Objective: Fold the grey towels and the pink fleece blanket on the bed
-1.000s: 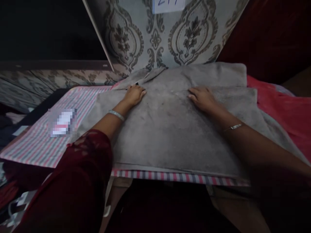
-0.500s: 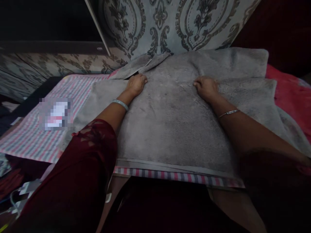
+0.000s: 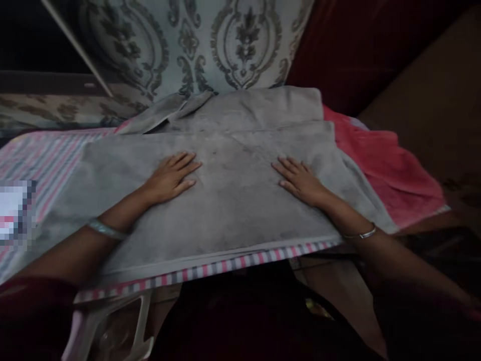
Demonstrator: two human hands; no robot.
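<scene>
1. Head view: the grey cloth spreads across the frame's centre, over a striped cloth.
2. Left hand, left of centre, and right hand, right of centre, rest palm-down on it, fingers spread, gripping nothing.
3. Sliding palms could ruck the grey cloth, or drag loose layers over the near edge.
4. Count: two hands, two bracelets, one striped cloth, one red cloth at right; whether the grey is one folded piece, I cannot tell.
</scene>
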